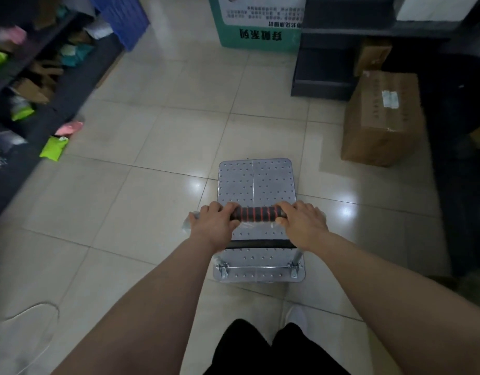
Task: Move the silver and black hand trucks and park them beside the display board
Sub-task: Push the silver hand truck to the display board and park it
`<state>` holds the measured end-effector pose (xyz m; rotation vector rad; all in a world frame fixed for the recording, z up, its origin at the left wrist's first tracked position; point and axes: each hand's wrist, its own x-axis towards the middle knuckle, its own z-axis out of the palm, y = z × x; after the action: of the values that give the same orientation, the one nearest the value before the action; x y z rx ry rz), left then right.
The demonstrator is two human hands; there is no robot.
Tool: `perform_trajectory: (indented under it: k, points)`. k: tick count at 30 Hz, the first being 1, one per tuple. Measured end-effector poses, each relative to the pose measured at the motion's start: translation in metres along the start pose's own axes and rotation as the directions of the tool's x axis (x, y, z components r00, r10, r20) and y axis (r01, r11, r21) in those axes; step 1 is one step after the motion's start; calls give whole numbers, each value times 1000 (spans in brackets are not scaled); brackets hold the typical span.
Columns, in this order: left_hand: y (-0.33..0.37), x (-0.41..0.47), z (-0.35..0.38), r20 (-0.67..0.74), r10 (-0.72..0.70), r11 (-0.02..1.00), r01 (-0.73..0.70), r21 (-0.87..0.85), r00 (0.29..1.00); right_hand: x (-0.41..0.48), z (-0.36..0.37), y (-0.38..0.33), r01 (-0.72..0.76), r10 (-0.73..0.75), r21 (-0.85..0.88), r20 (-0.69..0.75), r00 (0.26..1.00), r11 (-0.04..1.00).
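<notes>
The silver hand truck (256,182) stands on the tiled floor right in front of me, its studded metal deck empty. Its handle bar (253,214) has a black grip with red rings. My left hand (213,226) is shut on the left end of the bar and my right hand (303,221) on the right end. The green and white display board (257,36) stands on the floor straight ahead at the far end of the aisle. No black hand truck shows in this view.
Dark shelving with coloured packets (53,147) lines the left side. A blue crate (125,17) sits at the far left. On the right are a dark shelf unit (325,77) and a taped cardboard box (382,117). Open floor (179,117) lies between.
</notes>
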<state>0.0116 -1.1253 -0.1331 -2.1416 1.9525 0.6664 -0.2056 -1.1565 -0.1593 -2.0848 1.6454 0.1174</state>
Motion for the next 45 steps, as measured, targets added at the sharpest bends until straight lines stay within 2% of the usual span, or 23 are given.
perform_trajectory:
  k: [13, 21, 27, 34, 40, 45]
  points:
    - [34, 199, -78, -30, 47, 995, -49, -83, 998, 197, -106, 43, -16, 16, 63, 3, 1000, 998]
    - [18, 307, -134, -59, 57, 997, -60, -51, 997, 311, -146, 32, -13, 14, 84, -11, 1000, 996]
    - [-3, 391, -185, -28, -2, 999, 3, 35, 1000, 401, -171, 16, 41, -40, 58, -30, 999, 997]
    - [-25, 456, -225, -38, -61, 997, 62, 34, 997, 480, -196, 4, 137, -138, 81, 7, 990, 987]
    - [-37, 498, -245, -61, -61, 998, 61, -4, 996, 521, -207, -5, 141, -140, 28, -45, 989, 990]
    - [-43, 541, -268, -40, -37, 999, 36, -35, 999, 563, -229, -10, 121, -120, 73, -19, 993, 990]
